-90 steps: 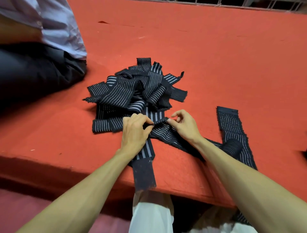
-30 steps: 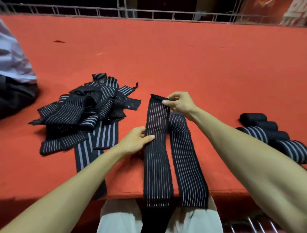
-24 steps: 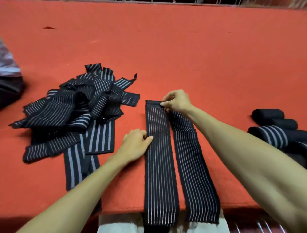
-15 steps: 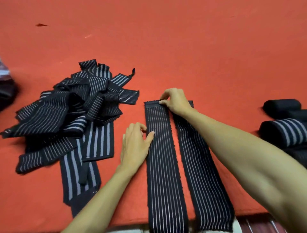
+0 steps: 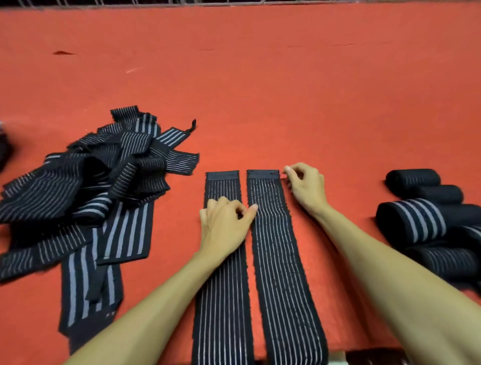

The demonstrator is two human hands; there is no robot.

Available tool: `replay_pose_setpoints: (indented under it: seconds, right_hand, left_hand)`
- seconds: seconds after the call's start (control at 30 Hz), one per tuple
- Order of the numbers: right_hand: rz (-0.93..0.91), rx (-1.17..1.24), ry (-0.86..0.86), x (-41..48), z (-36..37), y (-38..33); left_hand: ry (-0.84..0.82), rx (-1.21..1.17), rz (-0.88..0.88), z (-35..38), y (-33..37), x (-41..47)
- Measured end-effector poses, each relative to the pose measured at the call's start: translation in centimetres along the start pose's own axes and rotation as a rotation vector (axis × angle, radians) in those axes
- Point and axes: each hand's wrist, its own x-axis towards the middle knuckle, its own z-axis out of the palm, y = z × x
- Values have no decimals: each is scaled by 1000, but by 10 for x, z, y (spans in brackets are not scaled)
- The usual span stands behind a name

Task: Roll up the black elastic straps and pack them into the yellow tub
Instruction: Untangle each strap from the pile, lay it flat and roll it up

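Two black elastic straps with thin white stripes lie flat and parallel in front of me, their near ends hanging over the table edge. My left hand [image 5: 226, 224] rests on the left strap [image 5: 221, 299], fingers bent, and its thumb tip touches the inner edge of the right strap [image 5: 276, 255]. My right hand [image 5: 305, 187] sits just right of that strap's far corner, its fingers loosely curled around nothing. A tangled pile of loose straps [image 5: 91, 187] lies to the left. Several rolled straps [image 5: 416, 221] lie at the right. The yellow tub is not in view.
Everything sits on a table covered in red felt [image 5: 260, 91]. A metal rail [image 5: 182, 2] runs along its far side. A sliver of another person's dark clothing [image 5: 2, 151] shows at the left edge.
Both straps now lie flat side by side. My right hand has let go of the left strap's far end and moved right, past the right strap. My left hand slid onto the left strap.
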Motion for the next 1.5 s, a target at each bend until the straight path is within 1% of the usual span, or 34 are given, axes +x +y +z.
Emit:
replay_pose_setpoints:
  seconds: [0.1, 0.23, 0.27, 0.33, 0.43, 0.5, 0.53, 0.67, 0.73, 0.8, 0.87, 0.97, 1.07, 1.17, 1.23, 1.33, 1.4, 1.5]
  right_hand:
    - [7, -31, -1, 6, 8, 0]
    - [25, -299, -74, 11, 22, -7]
    - [30, -327, -87, 11, 23, -7]
    - [49, -304, -68, 11, 20, -9]
    - [70, -139, -57, 3, 14, -12]
    - [133, 127, -36, -6, 5, -19]
    - [172, 252, -14, -12, -3, -24]
    - [176, 586, 32, -26, -37, -58]
    - [239, 771, -2, -30, -53, -81]
    - [343, 922, -105, -36, -67, -105]
    - [437, 1004, -233, -39, -73, -123]
    - [481, 1050, -377, -47, -72, -152]
    - [519, 1073, -402, -52, -62, -174]
    - [545, 1045, -328, -57, -50, -187]
    - [526, 972, -289, -63, -41, -185]
    - [468, 795, -238, -71, -27, -174]
    - [419, 736, -206, -72, -22, -164]
    - [376, 583, -208, -68, -15, -151]
  left_hand:
    - [23, 90, -18, 8, 3, 1]
    - [9, 94, 4, 7, 0, 2]
    - [10, 98, 13, 7, 1, 3]
    - [23, 93, 32, 6, 1, 2]
    - [58, 11, 95, 4, 2, -2]
    - [71, -109, 165, -1, 4, -7]
    - [44, -205, 181, -3, 7, -11]
    - [-164, -550, 56, -17, 20, -29]
    - [-277, -665, 29, -26, 28, -40]
    - [-346, -811, 12, -46, 41, -56]
    - [-365, -971, 0, -68, 53, -70]
    - [-401, -1173, -33, -98, 58, -87]
    - [-514, -1404, -74, -125, 53, -99]
    - [-642, -1619, -172, -144, 43, -106]
    - [-667, -1598, -216, -145, 34, -106]
    - [-552, -1463, -242, -129, 17, -101]
    - [-505, -1383, -280, -114, 5, -96]
    - [-485, -1140, -280, -97, -12, -87]
